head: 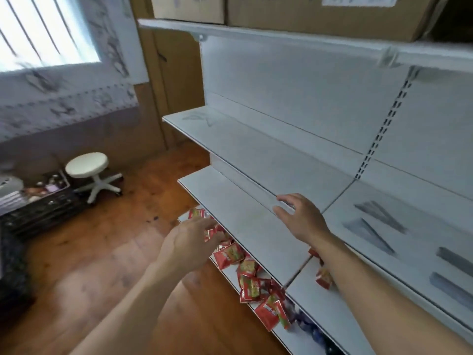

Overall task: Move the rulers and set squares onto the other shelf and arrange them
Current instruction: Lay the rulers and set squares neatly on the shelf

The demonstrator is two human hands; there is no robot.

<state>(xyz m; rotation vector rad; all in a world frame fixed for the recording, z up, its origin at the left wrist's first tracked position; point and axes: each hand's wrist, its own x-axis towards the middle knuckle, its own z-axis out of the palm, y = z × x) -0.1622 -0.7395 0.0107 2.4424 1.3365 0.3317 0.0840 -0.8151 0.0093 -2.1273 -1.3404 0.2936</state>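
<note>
my right hand [302, 219] was over the white shelf [245, 221], fingers loosely spread, holding nothing; my left hand [189, 239] hung just as open by its front edge. the rulers and set squares [378, 216] lay blurred in the next bay to the right, with one set square [198, 118] a shelf higher. red snack packets [247, 274] crowded the shelf below. cardboard boxes [320, 16] sat up top, their labels unreadable.

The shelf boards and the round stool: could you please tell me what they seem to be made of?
Shelf boards: probably white-painted sheet metal, matte; thin folded edges and a slotted upright suggest it. Round stool: cream padded seat, likely vinyl with a soft sheen; white base, plastic or painted metal, unclear.
</note>
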